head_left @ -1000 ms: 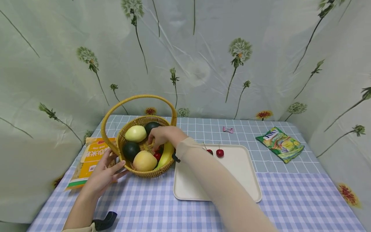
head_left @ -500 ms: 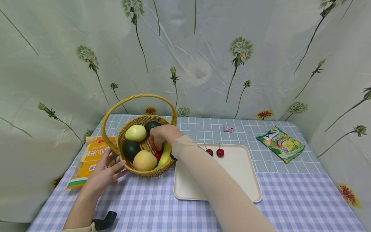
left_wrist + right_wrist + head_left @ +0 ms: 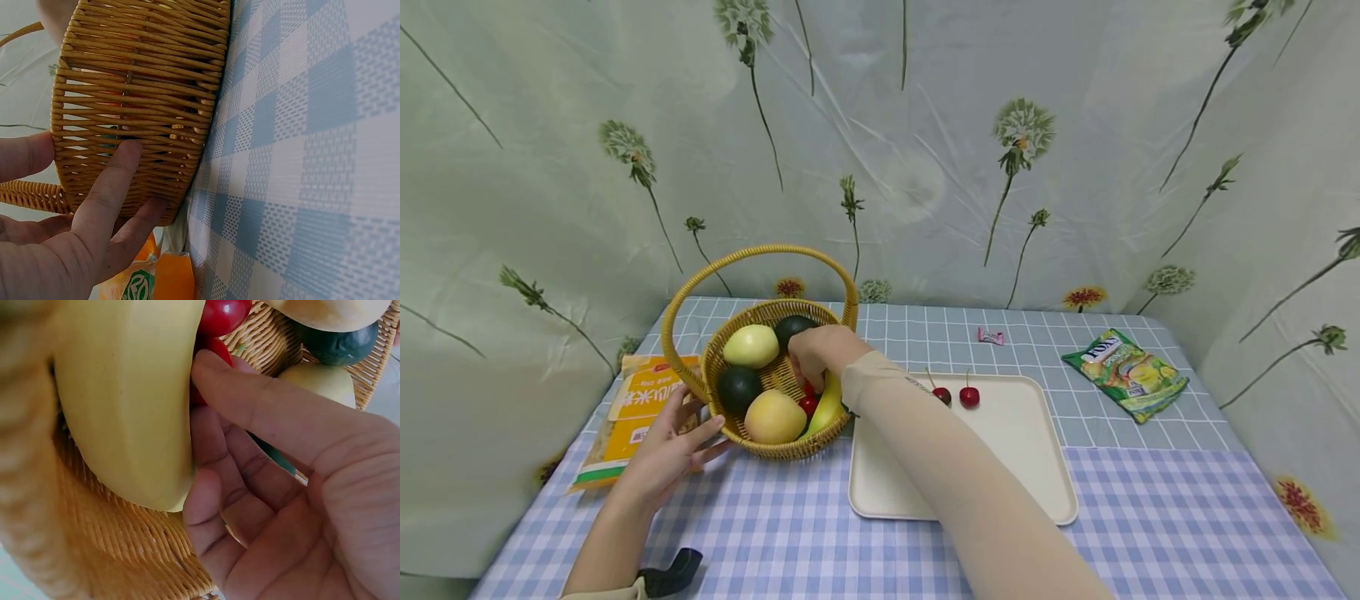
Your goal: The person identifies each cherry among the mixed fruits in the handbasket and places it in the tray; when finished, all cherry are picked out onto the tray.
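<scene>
My left hand [image 3: 664, 450] holds the near left side of a yellow wicker basket [image 3: 790, 451], thumb at the rim and fingers against the woven wall [image 3: 144, 81]. Inside the basket, my right hand [image 3: 820, 352] pinches a red cherry [image 3: 217, 347] between thumb and forefinger, beside a banana [image 3: 131, 406]. Another cherry [image 3: 226, 315] lies right by it. A peach-like yellow fruit [image 3: 775, 417], a pale green oval fruit [image 3: 751, 346] and two dark green avocado-like fruits [image 3: 739, 390] share the basket. Two stemmed cherries [image 3: 969, 397] lie on a cream tray [image 3: 1015, 467].
An orange food bag [image 3: 643, 400] lies left of the basket, partly behind my left hand. A small pink candy [image 3: 990, 336] is behind the tray, and a green snack bag [image 3: 1126, 374] is at the right. My right forearm crosses over the tray.
My right hand has sunk slightly deeper among the fruit, its fingers closing in by the cherries. My left hand and the basket have stayed put.
</scene>
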Demonstrator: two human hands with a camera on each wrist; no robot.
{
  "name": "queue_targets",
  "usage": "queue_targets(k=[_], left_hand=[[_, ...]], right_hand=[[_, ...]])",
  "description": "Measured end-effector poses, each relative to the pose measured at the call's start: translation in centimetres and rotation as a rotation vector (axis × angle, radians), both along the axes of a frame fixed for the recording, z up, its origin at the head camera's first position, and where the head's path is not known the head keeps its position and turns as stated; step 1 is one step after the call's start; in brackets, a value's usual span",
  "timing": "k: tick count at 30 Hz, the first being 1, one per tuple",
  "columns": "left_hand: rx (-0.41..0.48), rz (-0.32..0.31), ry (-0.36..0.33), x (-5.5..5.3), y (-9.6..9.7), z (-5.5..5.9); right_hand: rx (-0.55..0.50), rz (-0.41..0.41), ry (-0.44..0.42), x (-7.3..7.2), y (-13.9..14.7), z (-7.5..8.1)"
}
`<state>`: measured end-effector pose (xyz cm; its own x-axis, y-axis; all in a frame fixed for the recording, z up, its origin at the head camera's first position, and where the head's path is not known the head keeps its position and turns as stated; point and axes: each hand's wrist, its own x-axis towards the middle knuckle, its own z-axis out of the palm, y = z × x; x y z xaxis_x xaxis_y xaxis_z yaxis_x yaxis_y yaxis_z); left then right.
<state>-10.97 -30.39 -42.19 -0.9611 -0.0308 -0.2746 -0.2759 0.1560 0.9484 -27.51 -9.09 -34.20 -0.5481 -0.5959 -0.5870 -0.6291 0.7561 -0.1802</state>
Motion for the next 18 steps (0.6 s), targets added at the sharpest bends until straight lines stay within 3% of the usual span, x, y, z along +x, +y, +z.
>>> queue_targets(k=[7, 18], left_hand=[[0.012, 0.013, -0.007, -0.01, 0.16, 0.01], [0.006, 0.002, 0.009, -0.03, 0.01, 0.03]], right_hand=[[0.005, 0.016, 0.087, 0.62, 0.05, 0.16], [-0.078, 0.048, 0.080, -0.27, 0.80, 0.58]])
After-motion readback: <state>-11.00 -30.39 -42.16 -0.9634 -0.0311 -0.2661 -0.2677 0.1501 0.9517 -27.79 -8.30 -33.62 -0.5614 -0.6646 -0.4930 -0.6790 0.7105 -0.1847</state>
